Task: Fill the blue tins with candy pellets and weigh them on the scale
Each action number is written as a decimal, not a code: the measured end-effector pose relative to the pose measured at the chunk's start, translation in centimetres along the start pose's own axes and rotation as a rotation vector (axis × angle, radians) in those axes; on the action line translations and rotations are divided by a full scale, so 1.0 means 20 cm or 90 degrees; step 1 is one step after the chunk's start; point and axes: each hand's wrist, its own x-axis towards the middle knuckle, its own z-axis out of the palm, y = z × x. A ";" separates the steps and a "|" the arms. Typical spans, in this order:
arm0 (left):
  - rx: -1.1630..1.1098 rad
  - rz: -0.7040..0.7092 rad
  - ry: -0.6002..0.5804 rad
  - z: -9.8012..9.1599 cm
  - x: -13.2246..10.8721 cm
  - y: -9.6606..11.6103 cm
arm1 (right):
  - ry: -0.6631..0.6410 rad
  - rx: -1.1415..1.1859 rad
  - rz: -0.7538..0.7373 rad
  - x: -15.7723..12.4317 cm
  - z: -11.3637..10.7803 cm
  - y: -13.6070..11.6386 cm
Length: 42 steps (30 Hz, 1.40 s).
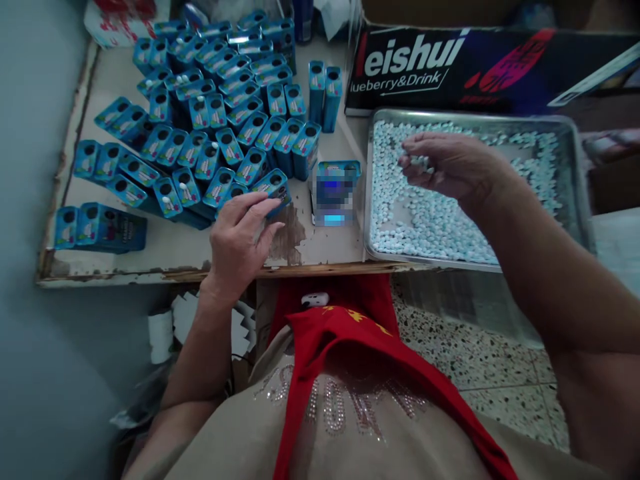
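Pinching a small cluster of pale tablets between thumb and fingertips, the right hand hangs over the metal tray, which holds a loose, single layer of the same tablets with a bare patch near its left side. A tablet could likely slip from that light pinch on the way across the gap and land on the worn tabletop or roll off its chipped front edge to the speckled floor. The left hand rests with fingers half curled, its fingertips touching a blue tin at the near edge of the crowd of blue tins; whether it truly grips the tin cannot be told. These tins are small, rectangular and glossy, each showing a round hole in one end, and they lean packed against one another, so a nudge may well tip several neighbours over. Another tin lies just left of the tray, apart from the crowd.
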 end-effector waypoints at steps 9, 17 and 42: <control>-0.083 -0.015 0.001 0.13 0.06 0.07 | -0.165 -0.149 -0.066 0.00 0.04 -0.09; -0.269 -0.140 0.036 0.20 0.01 0.07 | -0.282 -0.257 -0.126 0.06 0.15 -0.23; -0.066 0.179 -0.094 0.63 0.73 0.29 | 0.044 0.352 0.096 0.08 0.05 0.34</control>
